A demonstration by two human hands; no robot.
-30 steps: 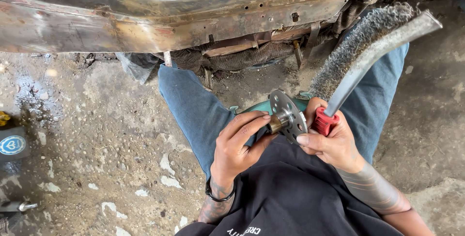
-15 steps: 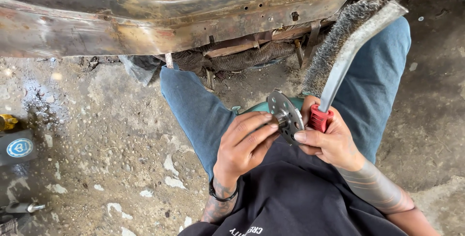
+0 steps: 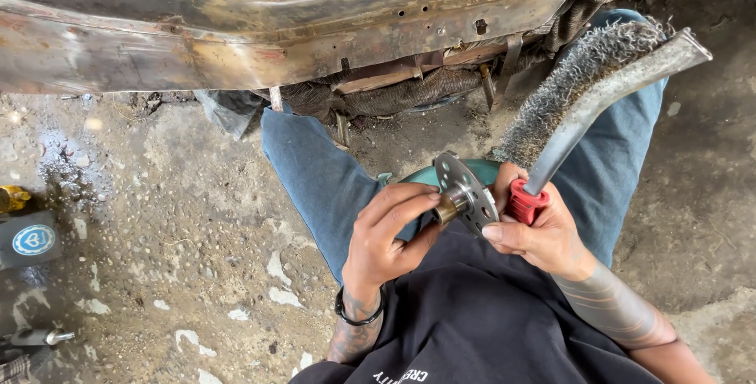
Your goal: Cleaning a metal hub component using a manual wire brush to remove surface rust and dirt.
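I sit on the ground with my legs in blue jeans. My left hand pinches a small brass-coloured nut on the spindle of a green angle grinder lying in my lap. A perforated round metal disc sits on that spindle. My right hand steadies the disc's edge and grips the red handle of a curved wire brush, whose grey bristles point up and to the right.
A rusty, bare metal car body panel runs across the top, close above my knees. Rough stained concrete lies on the left. At the left edge lie a dark blue object with a round emblem and a yellow item.
The view has shifted slightly. My left fingers have moved on the nut at the grinder's spindle. The brush stays in my right hand, tilted a little further right.
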